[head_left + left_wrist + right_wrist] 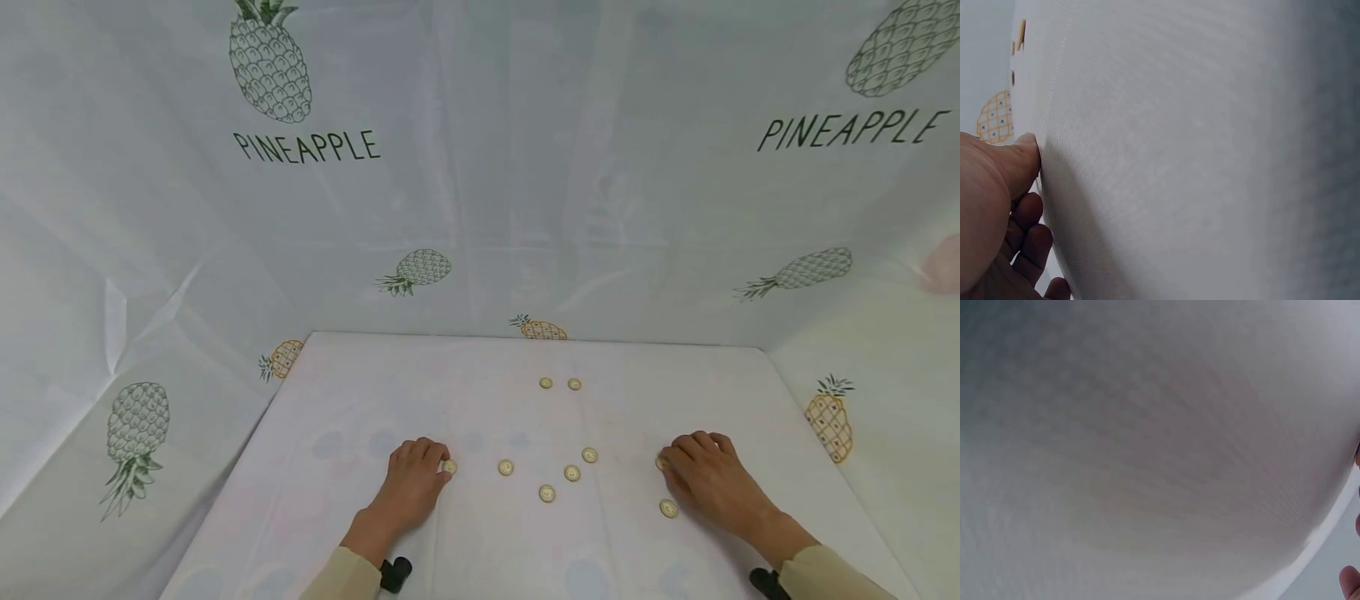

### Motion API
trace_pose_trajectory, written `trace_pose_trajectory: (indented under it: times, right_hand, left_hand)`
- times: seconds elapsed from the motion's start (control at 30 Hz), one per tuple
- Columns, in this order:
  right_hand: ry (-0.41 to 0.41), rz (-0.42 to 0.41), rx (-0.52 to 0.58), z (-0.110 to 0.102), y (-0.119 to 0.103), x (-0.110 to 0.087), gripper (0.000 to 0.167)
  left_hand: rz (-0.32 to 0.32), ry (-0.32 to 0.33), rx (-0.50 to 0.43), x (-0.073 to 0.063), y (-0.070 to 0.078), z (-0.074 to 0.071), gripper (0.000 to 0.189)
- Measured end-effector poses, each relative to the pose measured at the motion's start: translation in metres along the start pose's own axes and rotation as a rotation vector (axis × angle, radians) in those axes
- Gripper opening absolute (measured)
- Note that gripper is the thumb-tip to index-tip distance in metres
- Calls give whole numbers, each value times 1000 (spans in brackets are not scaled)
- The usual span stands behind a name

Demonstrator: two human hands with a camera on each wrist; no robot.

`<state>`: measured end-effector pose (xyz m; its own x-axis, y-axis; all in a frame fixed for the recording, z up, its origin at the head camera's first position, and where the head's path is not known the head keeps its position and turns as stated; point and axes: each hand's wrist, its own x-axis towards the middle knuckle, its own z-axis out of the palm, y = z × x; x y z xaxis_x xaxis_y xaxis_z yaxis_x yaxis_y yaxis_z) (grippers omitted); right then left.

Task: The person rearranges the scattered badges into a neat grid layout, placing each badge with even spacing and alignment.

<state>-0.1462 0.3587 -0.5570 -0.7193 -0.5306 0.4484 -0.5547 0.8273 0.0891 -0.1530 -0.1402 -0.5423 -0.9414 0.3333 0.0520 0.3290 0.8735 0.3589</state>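
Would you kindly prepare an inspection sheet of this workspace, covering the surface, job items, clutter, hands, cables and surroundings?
Surface: white tabletop covering, faint coloured spots.
Job's things: nine round yellowish buttons, spread out, two farther back.
Clutter: nothing seen.
Left hand: pinches the leftmost button between thumb and finger.
Right hand: fingertips at a partly hidden button; grip unclear.
Wrists: a black object shows beside the left, another beside the right.
Cables: nothing seen.
Surroundings: creased pale sheeting, pineapple-printed.

yellowish buttons (506, 467), white tablecloth (487, 550) with faint, perhaps pale-blue dots
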Motion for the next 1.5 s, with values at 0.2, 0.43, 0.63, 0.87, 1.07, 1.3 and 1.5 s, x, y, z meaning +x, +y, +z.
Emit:
trace_pose_trajectory:
  times: [0.2, 0.43, 0.63, 0.87, 1.07, 1.3, 1.5]
  right_hand:
    - [-30, 10, 6, 0, 3, -2, 27]
    - [8, -27, 12, 5, 4, 0, 65]
    - [-12, -27, 35, 3, 7, 0, 32]
    - [-38, -46, 46, 2, 11, 6, 19]
    - [9, -73, 33, 4, 14, 4, 30]
    - [-30, -23, 62, 0, 10, 7, 22]
    - [-108, 56, 90, -2, 6, 14, 25]
  left_hand:
    - [-1, -1, 5, 0, -1, 1, 14]
    - [-1, -1, 9, 1, -1, 3, 16]
    - [-8, -7, -1, 1, -1, 4, 15]
    - [-4, 2, -13, 0, 0, 2, 17]
    - [5, 0, -21, 1, 0, 4, 15]
    - [4, 13, -9, 1, -2, 4, 18]
    - [28, 41, 10, 2, -4, 7, 20]
